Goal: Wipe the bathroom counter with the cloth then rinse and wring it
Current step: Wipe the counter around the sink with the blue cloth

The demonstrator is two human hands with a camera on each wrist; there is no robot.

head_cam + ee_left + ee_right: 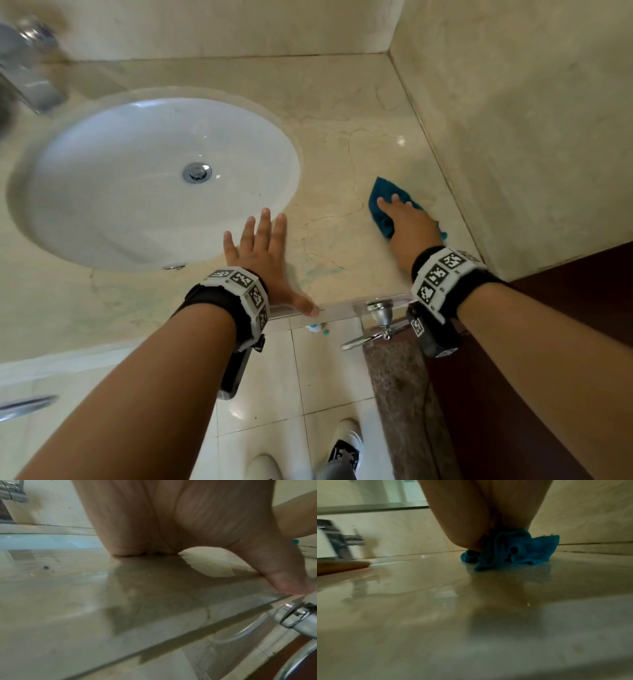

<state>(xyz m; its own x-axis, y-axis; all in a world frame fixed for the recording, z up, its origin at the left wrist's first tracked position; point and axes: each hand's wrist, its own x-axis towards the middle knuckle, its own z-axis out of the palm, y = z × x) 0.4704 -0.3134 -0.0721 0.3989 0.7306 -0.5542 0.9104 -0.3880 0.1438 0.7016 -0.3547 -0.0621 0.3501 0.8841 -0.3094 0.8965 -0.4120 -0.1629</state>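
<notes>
A teal cloth (380,188) lies bunched on the beige marble counter (342,137), right of the white sink (137,171). My right hand (407,222) presses down on it with the fingers stretched forward over it. In the right wrist view the cloth (530,550) crumples out from under the palm (471,520) onto the wet, shiny counter (453,615). My left hand (263,250) rests flat on the counter at the sink's front rim, fingers spread and empty. Its thumb (288,580) reaches the counter's front edge below the palm (171,520).
A chrome tap (27,78) stands at the sink's far left, the drain (196,172) in its middle. A marble side wall (531,137) bounds the counter close to the cloth's right. Below the front edge are a chrome door handle (380,322), a dark brown door (565,342) and floor tiles.
</notes>
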